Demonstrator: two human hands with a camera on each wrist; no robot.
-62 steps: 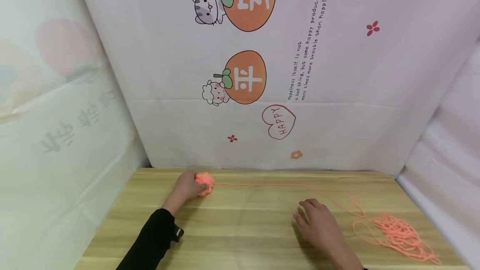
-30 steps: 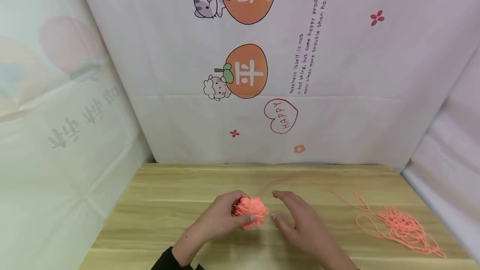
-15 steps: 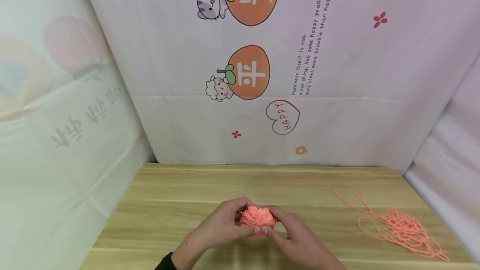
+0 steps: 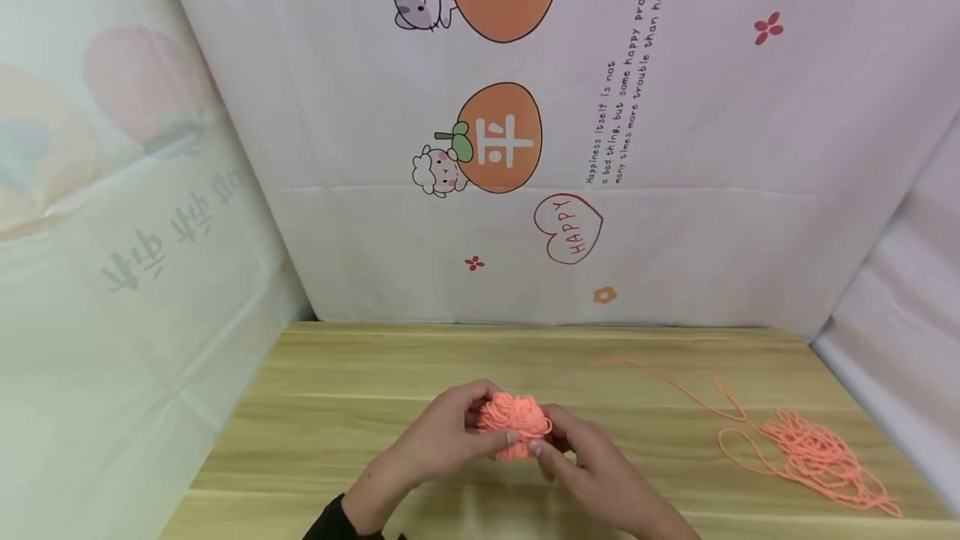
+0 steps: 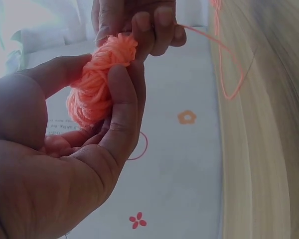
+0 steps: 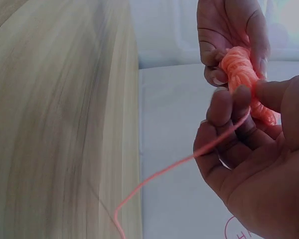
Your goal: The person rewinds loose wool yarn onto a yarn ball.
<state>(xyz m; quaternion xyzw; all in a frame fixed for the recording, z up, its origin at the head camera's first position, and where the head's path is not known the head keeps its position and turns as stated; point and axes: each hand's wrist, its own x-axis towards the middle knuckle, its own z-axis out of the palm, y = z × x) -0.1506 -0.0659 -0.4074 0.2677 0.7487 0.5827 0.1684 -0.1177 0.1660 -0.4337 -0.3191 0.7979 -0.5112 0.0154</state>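
Note:
A small wound ball of coral yarn [image 4: 514,413] is held up between both hands over the middle of the table. My left hand [image 4: 442,438] grips its left side, thumb in front and fingers behind, as the left wrist view also shows. On its right side my right hand [image 4: 592,458] pinches the ball between thumb and fingertips. From there a single yarn strand [image 6: 164,172] runs across the right fingers and hangs away in the right wrist view. The head view shows the strand's far part lying on the table, leading to a loose yarn pile [image 4: 821,458] at the right.
The wood-grain table [image 4: 337,373] meets a white printed cloth [image 4: 375,265] at its back edge. Further cloth walls [image 4: 217,340] stand at the left and right sides. A small yarn loop [image 4: 723,390] lies just behind the loose pile.
My left hand has brought the yarn ball from the back left to the middle. The right hand has come in from the right and taken hold of it. The ball has since risen slightly.

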